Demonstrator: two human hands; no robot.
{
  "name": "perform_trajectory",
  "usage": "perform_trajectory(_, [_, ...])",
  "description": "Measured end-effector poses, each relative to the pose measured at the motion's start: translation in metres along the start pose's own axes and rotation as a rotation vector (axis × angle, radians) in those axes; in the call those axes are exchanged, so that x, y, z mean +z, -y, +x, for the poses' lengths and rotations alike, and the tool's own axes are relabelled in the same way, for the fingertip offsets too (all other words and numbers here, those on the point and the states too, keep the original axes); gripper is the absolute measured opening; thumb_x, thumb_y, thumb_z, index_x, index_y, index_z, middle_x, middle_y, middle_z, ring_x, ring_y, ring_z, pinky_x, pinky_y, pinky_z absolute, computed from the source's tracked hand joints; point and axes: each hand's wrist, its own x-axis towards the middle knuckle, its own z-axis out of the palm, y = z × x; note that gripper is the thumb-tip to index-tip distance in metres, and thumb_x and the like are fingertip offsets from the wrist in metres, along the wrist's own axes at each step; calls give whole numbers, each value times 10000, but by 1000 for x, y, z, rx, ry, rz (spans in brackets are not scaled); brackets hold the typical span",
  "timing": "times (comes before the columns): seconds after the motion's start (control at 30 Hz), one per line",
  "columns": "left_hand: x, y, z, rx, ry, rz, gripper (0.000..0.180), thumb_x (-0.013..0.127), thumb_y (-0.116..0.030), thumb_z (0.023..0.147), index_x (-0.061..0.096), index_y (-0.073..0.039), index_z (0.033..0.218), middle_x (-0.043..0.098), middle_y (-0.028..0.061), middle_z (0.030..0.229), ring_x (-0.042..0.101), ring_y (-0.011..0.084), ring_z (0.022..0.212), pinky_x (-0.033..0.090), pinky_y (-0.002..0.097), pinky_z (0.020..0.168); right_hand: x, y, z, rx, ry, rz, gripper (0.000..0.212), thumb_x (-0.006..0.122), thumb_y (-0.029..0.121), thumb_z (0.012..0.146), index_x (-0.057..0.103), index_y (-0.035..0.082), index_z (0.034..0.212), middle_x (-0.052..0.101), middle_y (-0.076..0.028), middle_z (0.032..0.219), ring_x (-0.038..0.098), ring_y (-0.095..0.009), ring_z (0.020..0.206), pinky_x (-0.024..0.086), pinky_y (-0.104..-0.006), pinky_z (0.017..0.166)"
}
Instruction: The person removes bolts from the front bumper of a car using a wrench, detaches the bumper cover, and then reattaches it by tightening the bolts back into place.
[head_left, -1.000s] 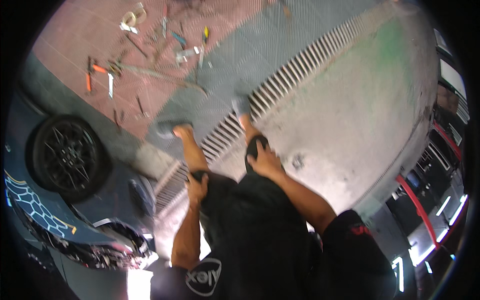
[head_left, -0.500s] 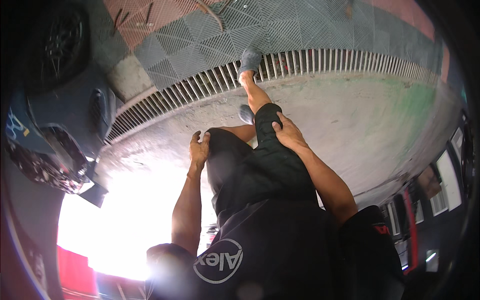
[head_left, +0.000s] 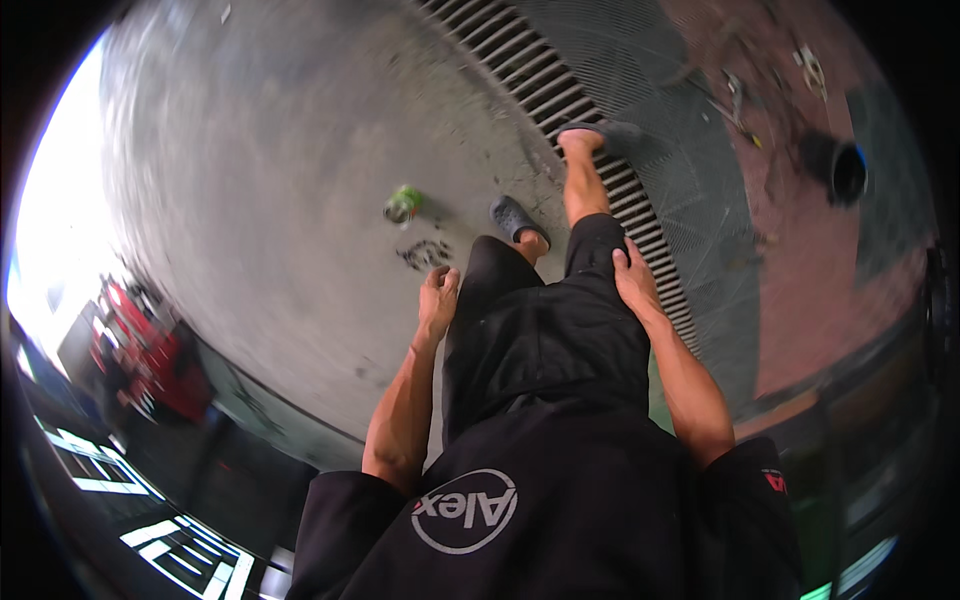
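Observation:
My left hand (head_left: 438, 298) hangs beside the left leg of my black shorts (head_left: 540, 330), its fingers loosely bent and nothing visible in them. My right hand (head_left: 636, 278) rests against the outer side of the right shorts leg, thumb and fingers apart, holding nothing. Grey clogs are on my feet. The left clog (head_left: 513, 217) is on the concrete floor; the right clog (head_left: 610, 137) is over the edge of the drain grate. Ahead of my left hand, a green can-like container (head_left: 403, 204) sits on the concrete beside a scatter of small dark pieces (head_left: 428, 254).
A slatted drain grate (head_left: 520, 68) runs diagonally between concrete and grey-and-red floor tiles (head_left: 700, 210). On the tiles are a black cylindrical container (head_left: 835, 168) and several tool-like items (head_left: 737, 100). A blurred red unit (head_left: 155, 355) stands at the left.
My view has turned left to right across the floor, so the car is gone from sight and the green container has appeared. My feet have stepped; both hands stay by my thighs.

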Motion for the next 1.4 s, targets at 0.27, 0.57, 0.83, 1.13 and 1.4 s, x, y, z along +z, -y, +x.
perform_trajectory(0.27, [47, 272, -129, -311, -88, -262, 590, 610, -418, 980, 660, 74, 1302, 712, 299, 1234, 677, 387, 1209, 512, 429, 1034, 39, -35, -21, -297, -142, -473, 664, 486, 392, 1061, 373, 21, 1600, 460, -276, 1576, 453, -457, 1443, 362, -481, 1205])
perform_trajectory(0.57, [166, 282, -158, -150, -27, -496, 624, 622, -485, 993, 674, 68, 1277, 737, 272, 1177, 709, 339, 1125, 538, 420, 983, 42, -59, -37, -481, -8, -782, 626, 586, 431, 991, 569, 23, 1465, 589, -256, 1460, 546, -412, 1376, 424, -466, 1163])
perform_trajectory(0.83, [151, 223, -155, -86, -225, -637, 537, 633, -383, 989, 668, 56, 1296, 732, 249, 1209, 706, 314, 1124, 543, 407, 974, 10, 29, -91, -656, 177, -653, 609, 585, 439, 1003, 594, 14, 1440, 664, -247, 1370, 620, -398, 1294, 465, -428, 1113])
perform_trajectory(1.13, [111, 134, -124, -18, -288, -706, 508, 636, -312, 998, 635, 68, 1335, 715, 231, 1215, 703, 294, 1085, 580, 393, 889, -117, 1, -51, -589, -54, -345, 562, 605, 374, 991, 628, -19, 1392, 696, -245, 1317, 668, -365, 1227, 501, -407, 1060])
perform_trajectory(1.4, [72, 66, -135, 130, -150, -553, 491, 617, -322, 1011, 618, 66, 1313, 691, 130, 1047, 684, 193, 895, 526, 332, 700, -201, -107, -49, -373, -236, -243, 520, 588, 389, 1027, 659, -13, 1350, 699, -226, 1308, 659, -366, 1229, 516, -447, 1019])
